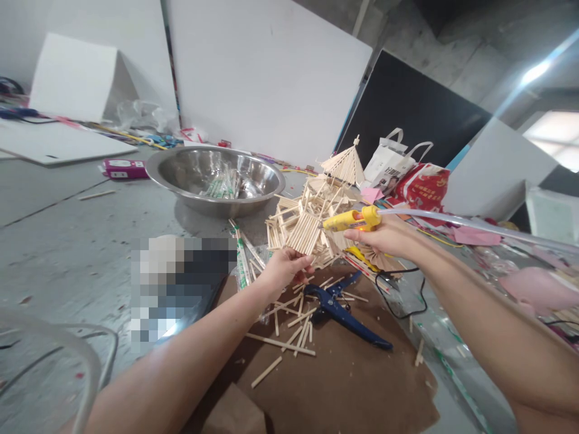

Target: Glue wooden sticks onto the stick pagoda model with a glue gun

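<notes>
My right hand [380, 235] grips a yellow hot glue gun [353, 219] with a long clear glue stick [434, 214] trailing out of its back. Its nozzle points left, close to a fan-shaped panel of wooden sticks [307, 232]. At the panel's lower edge, the fingers of my left hand [289, 268] are closed in a pinch. Behind the panel rises a model built of wooden sticks [323, 193], topped by a pointed roof [346, 164]. Just below my hands lies a blue-handled cutter [339, 310] among loose cut sticks [301, 331].
A steel basin [215, 196] holding packaged chopsticks [224, 184] stands at the back left. Brown board [357, 380] covers the floor in front of me. A black cord [404, 314] loops at the right. Bags [418, 181] and a purple power strip [124, 169] sit farther off.
</notes>
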`<action>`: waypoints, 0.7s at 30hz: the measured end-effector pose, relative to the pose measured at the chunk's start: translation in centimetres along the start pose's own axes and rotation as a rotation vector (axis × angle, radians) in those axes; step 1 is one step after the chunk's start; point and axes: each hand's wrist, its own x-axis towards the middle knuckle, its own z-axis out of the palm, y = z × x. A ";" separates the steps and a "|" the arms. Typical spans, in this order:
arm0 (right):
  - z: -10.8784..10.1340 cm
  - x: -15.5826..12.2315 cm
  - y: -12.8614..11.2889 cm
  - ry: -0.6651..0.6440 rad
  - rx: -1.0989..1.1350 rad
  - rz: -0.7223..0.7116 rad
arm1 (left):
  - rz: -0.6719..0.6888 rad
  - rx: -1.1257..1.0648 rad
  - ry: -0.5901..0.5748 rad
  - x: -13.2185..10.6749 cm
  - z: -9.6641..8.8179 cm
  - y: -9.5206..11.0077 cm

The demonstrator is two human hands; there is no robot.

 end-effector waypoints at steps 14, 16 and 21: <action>-0.2 0.0 0.4 0.034 -0.020 -0.028 | 0.002 -0.011 -0.007 -0.1 -0.1 0.1; -0.2 -0.1 0.3 0.042 -0.029 -0.032 | -0.003 -0.012 -0.005 -0.1 -0.1 0.1; -0.6 -0.2 0.0 0.079 -0.023 -0.011 | -0.008 -0.013 -0.003 -0.2 -0.1 0.1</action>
